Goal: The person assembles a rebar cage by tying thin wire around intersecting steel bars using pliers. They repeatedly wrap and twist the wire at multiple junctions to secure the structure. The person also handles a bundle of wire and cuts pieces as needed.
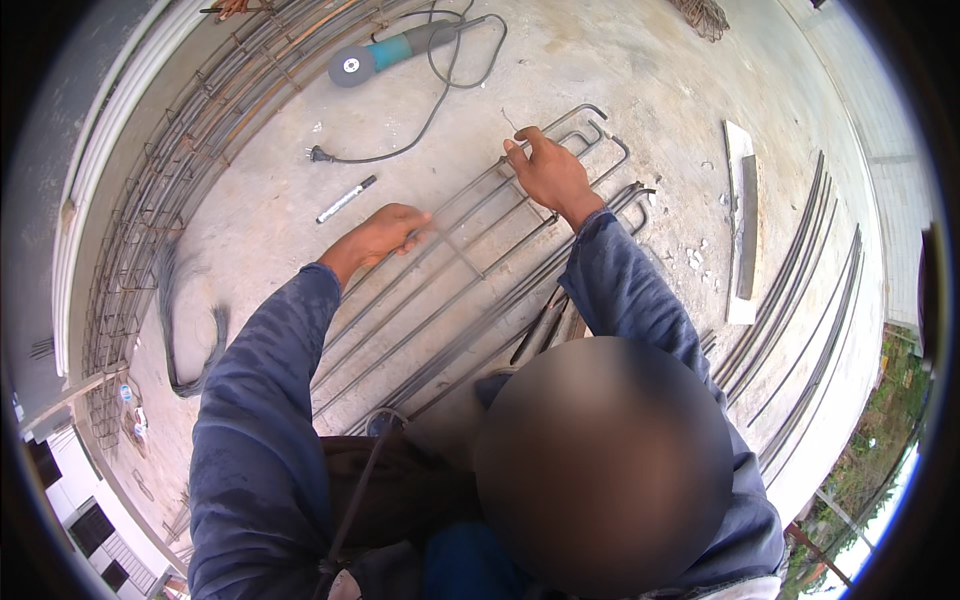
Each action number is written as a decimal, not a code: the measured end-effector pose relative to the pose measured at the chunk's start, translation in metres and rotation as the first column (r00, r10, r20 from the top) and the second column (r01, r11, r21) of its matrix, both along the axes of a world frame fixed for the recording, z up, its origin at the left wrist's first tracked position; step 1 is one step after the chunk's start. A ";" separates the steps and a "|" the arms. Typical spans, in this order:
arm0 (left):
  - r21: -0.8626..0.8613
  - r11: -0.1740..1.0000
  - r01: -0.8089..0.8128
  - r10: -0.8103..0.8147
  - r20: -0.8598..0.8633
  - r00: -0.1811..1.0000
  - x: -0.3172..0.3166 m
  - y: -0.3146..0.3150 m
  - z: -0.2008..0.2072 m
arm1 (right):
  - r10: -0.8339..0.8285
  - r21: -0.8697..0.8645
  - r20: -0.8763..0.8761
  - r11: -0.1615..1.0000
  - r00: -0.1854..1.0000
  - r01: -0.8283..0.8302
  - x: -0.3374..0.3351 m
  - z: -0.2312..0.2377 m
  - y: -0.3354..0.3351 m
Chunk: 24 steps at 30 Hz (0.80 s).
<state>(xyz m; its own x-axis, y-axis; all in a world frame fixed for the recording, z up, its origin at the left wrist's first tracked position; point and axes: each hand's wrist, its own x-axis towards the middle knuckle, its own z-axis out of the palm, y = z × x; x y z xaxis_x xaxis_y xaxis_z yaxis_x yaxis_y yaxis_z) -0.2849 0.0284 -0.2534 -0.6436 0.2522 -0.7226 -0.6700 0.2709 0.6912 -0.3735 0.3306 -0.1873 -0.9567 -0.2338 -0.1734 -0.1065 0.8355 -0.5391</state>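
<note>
Long steel reinforcing bars [400,283] with bent ends lie side by side on the concrete in front of me, and short crosspieces run over them. My left hand [383,236] is closed at the outermost bar, its fingertips pinched at the upper end of a thin steel crosspiece [462,256]; that spot is a little blurred. Farther right, my right hand [556,178] is closed too, near the hooked bar ends [603,128]. Thumb and forefinger pinch by the outer bar, where a thin wire [509,119] sticks up. My palm hides part of the bars.
An angle grinder [385,54] with its cord lies at the far side, a marker pen [346,199] nearer. Rebar cages [165,165] line the left wall beside a wire bundle [180,340]. To the right are a board [740,220] and loose rods [785,290].
</note>
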 end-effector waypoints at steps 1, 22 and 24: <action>0.009 1.000 0.016 -0.016 -0.008 1.000 -0.001 0.003 0.000 | 0.004 0.014 -0.016 1.000 1.000 -0.004 0.001 0.003 0.005; -0.151 0.988 0.036 -0.053 -0.111 0.992 0.006 0.009 0.009 | 0.355 -0.207 -0.100 0.906 0.930 -0.368 0.051 -0.018 -0.044; -0.177 0.983 0.036 -0.053 -0.094 0.994 0.004 0.010 0.007 | 0.478 -0.119 -0.152 0.860 0.865 -0.497 0.036 -0.032 -0.053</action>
<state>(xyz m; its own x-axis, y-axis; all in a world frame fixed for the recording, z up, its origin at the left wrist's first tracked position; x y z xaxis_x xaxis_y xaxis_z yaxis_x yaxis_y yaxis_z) -0.2805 0.0386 -0.2462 -0.7042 0.1572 -0.6923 -0.5860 0.4218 0.6919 -0.3376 0.2773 -0.2191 -0.7242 -0.6896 0.0029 -0.5467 0.5716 -0.6119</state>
